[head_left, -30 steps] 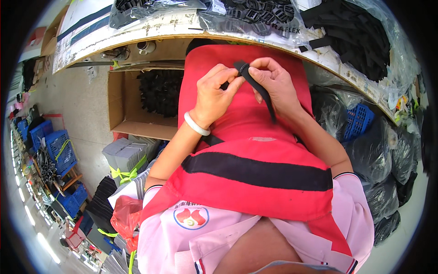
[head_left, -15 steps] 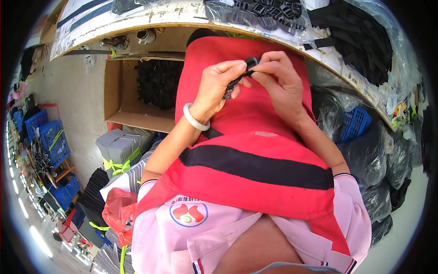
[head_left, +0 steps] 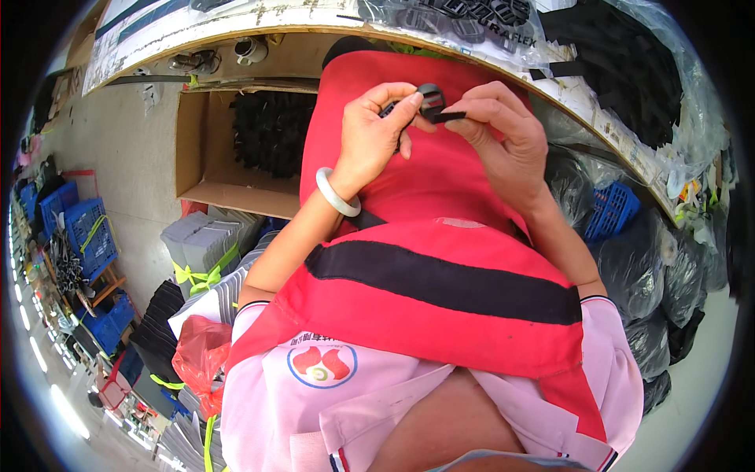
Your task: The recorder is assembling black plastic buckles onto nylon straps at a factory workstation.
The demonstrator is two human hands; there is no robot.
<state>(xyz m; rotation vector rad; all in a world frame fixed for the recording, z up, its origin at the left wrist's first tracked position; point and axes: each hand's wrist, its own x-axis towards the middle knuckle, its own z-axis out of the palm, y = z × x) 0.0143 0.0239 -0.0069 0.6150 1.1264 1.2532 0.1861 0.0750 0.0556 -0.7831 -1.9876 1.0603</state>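
Above my red-aproned lap, my left hand [head_left: 372, 132] is closed on a black plastic buckle [head_left: 432, 97], which sticks up past the thumb and fingertips. A dark piece also shows under the left fingers; its kind is partly hidden. My right hand [head_left: 507, 138] pinches the short free end of a black webbing strap [head_left: 451, 116] between thumb and forefinger. That strap reaches from the buckle toward the right fingertips. A pale bangle circles my left wrist.
A worktable [head_left: 605, 118] curves across the front, bearing a bag of black buckles [head_left: 472, 23] and a heap of black straps [head_left: 621, 71]. Left of my lap stands a cardboard box [head_left: 236, 197] holding black pieces. Grey bundles [head_left: 200, 240] lie nearer; bagged goods [head_left: 637, 267] sit right.
My right hand has moved right, away from the left, with the strap end now showing between them. The buckle has turned, so its face shows more. My left hand has risen slightly.
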